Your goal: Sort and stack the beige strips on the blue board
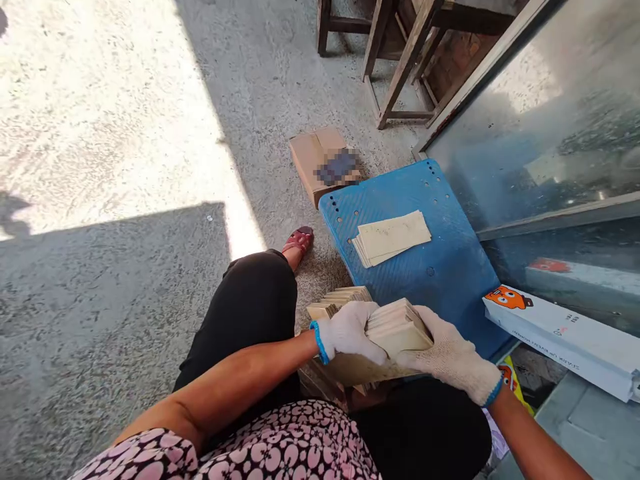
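Both my hands wear white knitted gloves with blue cuffs. Between them is a thick stack of cream paper envelopes (pixel 397 330), tilted above my lap. My left hand (pixel 353 333) grips its left side, and my right hand (pixel 447 350) is wrapped round its right side, thumb across the near face. Just behind my left hand stands another bundle of similar cream envelopes (pixel 340 299), partly hidden. Beyond my hands, a small fanned pile of cream envelopes (pixel 393 237) lies on a blue plastic stool (pixel 445 287).
A cardboard box (pixel 315 150) sits on the concrete floor behind the stool. Dark wooden furniture legs (pixel 400 73) stand at the back. A metal-framed panel (pixel 545 127) borders the right side, with a long white box (pixel 565 340) near it.
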A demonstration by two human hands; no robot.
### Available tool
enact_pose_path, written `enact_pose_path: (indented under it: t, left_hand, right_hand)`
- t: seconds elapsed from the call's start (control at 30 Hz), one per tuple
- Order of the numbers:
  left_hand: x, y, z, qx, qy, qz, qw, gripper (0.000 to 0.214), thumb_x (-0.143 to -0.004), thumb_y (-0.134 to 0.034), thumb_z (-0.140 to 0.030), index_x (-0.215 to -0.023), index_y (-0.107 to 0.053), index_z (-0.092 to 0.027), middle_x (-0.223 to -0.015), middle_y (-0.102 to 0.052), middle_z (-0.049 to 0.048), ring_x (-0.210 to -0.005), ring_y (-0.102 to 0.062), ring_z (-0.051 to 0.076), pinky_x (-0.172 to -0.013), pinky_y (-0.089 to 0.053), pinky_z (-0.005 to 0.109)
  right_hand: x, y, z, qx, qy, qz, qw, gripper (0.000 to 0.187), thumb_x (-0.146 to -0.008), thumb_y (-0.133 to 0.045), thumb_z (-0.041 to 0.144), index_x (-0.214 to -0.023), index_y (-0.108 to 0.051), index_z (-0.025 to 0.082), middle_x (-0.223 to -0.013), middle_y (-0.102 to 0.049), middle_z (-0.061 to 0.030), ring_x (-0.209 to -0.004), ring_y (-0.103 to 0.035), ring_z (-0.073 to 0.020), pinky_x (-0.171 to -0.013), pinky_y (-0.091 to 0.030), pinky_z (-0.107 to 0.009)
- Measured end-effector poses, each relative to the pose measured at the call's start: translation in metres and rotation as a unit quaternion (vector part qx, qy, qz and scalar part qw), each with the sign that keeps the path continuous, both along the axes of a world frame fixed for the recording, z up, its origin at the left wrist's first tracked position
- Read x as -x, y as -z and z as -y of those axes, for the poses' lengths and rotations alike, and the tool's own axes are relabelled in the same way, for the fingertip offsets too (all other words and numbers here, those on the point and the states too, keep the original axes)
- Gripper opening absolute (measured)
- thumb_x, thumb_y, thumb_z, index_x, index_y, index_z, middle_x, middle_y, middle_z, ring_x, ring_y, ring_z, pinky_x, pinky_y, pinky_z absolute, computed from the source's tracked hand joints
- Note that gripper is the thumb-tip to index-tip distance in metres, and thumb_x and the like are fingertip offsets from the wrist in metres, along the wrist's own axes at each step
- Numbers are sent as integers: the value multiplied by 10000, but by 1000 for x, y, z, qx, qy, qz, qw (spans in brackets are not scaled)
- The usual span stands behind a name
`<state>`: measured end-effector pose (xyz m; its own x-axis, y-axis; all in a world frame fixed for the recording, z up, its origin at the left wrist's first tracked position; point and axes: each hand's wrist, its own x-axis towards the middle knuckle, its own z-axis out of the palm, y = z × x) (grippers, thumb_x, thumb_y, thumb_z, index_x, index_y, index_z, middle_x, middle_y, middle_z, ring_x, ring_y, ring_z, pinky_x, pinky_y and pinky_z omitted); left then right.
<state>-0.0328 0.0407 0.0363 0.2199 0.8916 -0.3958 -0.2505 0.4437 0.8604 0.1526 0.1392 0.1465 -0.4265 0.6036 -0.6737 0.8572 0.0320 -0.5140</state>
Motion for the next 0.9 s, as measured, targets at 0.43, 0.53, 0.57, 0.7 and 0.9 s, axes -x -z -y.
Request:
enact_pose_path:
  t: [0.43,0.53,0.57,0.7,0.9]
  left_hand:
    - [83,-42,-31,-165,103,-405,893,917,-580,-935,-356,-1401,-574,-162,-1339,-648,142,-1196,-636,358,-1021,-511,430]
    - [93,-49,-31,-113,-4,-421,900,936,-672,-861,-337,-1504,-474,-156,-1439,-577,169,-1283,-589,377,-1078,-491,495]
    - [95,-47,-31,-100,-41,-412,905,898,-696,-833,-315,-1505,-474,-161,-1444,-576,163,-1289,-587,372,-1084,-490,504]
    - [95,-35,-33,-91,-180,-310,929,722,-762,-755,-316,-1435,-540,-166,-1406,-620,133,-1278,-604,322,-1104,-492,495]
    - [102,-30,-43,-133,-381,-116,907,545,-797,-694,-261,-1316,-586,-133,-1354,-650,118,-1217,-645,228,-1096,-516,397]
  right_hand:
    - [70,3,24,-121,8,120,985,749,-664,-801,626,-1273,-604,237,-1156,-719,-90,-1033,-693,-288,-834,-554,-379]
    - [96,12,10,-139,18,133,981,726,-665,-801,606,-1258,-613,233,-1103,-732,-91,-986,-704,-286,-775,-550,-353]
    - [103,13,5,-146,13,138,980,701,-675,-795,597,-1248,-620,232,-1086,-734,-93,-972,-706,-287,-763,-546,-350]
    - [127,11,-11,-143,2,177,974,666,-662,-819,571,-1207,-634,237,-1076,-728,-93,-993,-698,-298,-770,-538,-356]
    - [150,21,-22,-137,27,201,970,665,-625,-830,593,-1142,-619,233,-1056,-712,-93,-1005,-689,-318,-825,-547,-412]
